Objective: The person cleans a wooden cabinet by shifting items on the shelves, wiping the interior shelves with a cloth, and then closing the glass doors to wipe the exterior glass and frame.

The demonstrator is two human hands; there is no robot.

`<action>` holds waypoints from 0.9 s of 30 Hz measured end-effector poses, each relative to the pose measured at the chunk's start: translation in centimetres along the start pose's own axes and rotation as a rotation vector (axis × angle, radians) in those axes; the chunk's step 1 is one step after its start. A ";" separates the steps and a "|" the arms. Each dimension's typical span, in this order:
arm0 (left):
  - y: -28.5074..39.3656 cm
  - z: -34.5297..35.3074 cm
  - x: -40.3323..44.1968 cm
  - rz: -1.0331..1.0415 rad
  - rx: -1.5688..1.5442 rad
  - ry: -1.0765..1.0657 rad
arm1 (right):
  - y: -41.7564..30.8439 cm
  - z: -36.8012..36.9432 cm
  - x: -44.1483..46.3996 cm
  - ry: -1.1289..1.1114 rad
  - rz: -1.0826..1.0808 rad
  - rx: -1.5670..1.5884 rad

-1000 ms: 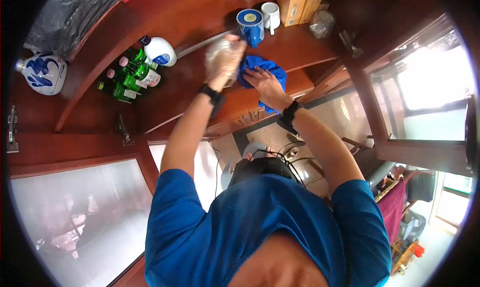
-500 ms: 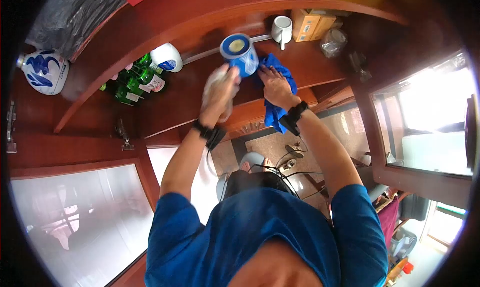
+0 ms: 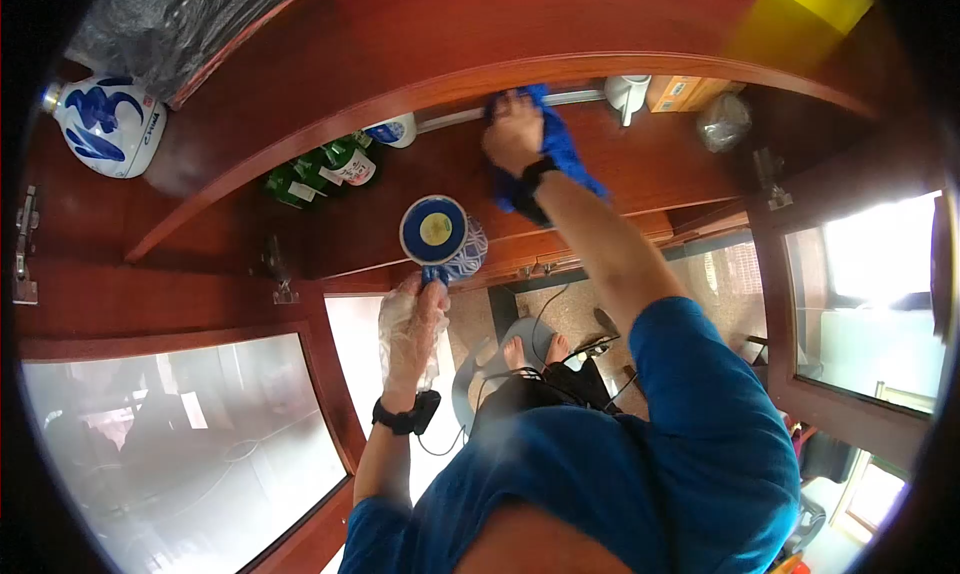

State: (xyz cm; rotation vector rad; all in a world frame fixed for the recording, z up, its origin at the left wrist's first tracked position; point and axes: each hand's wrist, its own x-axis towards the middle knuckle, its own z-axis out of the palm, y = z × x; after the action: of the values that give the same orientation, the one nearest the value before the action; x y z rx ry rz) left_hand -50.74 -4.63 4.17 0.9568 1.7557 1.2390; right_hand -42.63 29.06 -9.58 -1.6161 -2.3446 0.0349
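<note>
My left hand (image 3: 412, 319), with clear plastic about it, grips the handle of a blue patterned mug (image 3: 470, 249). The mug is upside down or tilted, its blue round end with a pale yellow disc facing me, off the shelf near its front edge. My right hand (image 3: 515, 129) presses a blue cloth (image 3: 565, 159) onto the wooden shelf (image 3: 650, 159) toward the back. Its fingers are bent over the cloth and slightly blurred.
Green bottles (image 3: 350, 164) and a white bottle (image 3: 393, 131) stand on the shelf's left. A white mug (image 3: 627, 96), cardboard boxes (image 3: 685, 94) and a clear wrapped item (image 3: 724, 124) are at the back right. A blue-and-white jug (image 3: 108, 129) is far left. Glass doors hang open.
My left hand has taken the blue mug by its handle and brought it forward, toward me. My right hand has moved deeper into the shelf with the cloth. The view has shifted.
</note>
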 end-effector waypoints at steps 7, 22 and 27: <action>-1.2 -0.9 0.4 0.039 -0.033 0.017 | -6.6 0.7 -2.3 0.048 -0.351 0.210; 0.7 6.3 14.5 0.185 -0.211 -0.028 | 17.5 -8.6 -13.1 0.007 -0.198 0.173; -0.6 7.6 19.2 0.164 -0.182 0.074 | 21.0 -9.0 -14.4 0.076 -0.156 0.180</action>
State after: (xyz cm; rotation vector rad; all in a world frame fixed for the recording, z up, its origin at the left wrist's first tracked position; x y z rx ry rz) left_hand -52.15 15.19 -1.31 0.9743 1.6130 1.5282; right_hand -16.50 22.26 -8.07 -1.3251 -2.3286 0.1446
